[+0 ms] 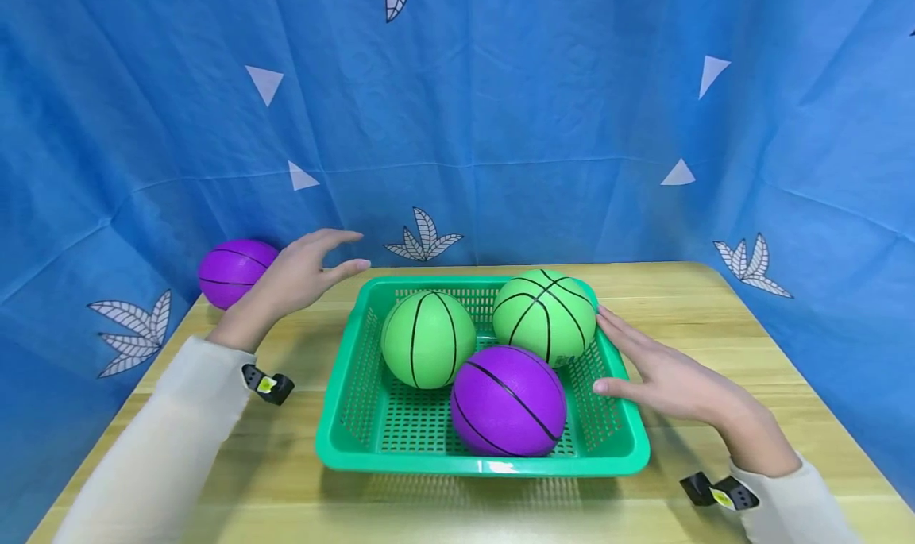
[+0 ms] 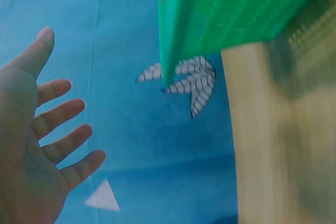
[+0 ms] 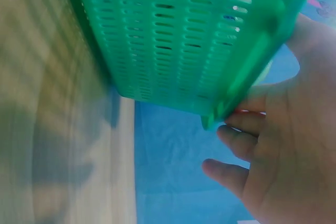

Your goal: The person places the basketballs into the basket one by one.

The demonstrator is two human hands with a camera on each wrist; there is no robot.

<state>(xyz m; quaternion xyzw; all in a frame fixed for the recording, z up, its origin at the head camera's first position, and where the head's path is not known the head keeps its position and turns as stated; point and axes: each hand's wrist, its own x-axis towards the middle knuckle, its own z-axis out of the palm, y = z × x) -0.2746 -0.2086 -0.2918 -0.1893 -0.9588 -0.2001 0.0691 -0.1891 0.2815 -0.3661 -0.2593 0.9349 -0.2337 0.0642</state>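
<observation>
A green plastic basket (image 1: 486, 466) holds two green balls, one at the left (image 1: 429, 340) and one at the back right (image 1: 536, 314), plus a purple ball (image 1: 508, 401) in front. My right hand (image 1: 661, 373) is at the basket's right rim, fingertips by the back-right green ball; in the right wrist view its fingers (image 3: 239, 142) overlap the rim. Left of the basket, my left hand (image 1: 300, 272) is raised with nothing in it, its fingers spread in the left wrist view. Behind the left wrist, a second purple ball (image 1: 232, 270) is partly hidden.
The basket stands on a wooden table (image 1: 722, 322). A blue curtain (image 1: 500, 115) with leaf and triangle prints hangs behind the table and along both sides. The second purple ball lies at the table's back left corner.
</observation>
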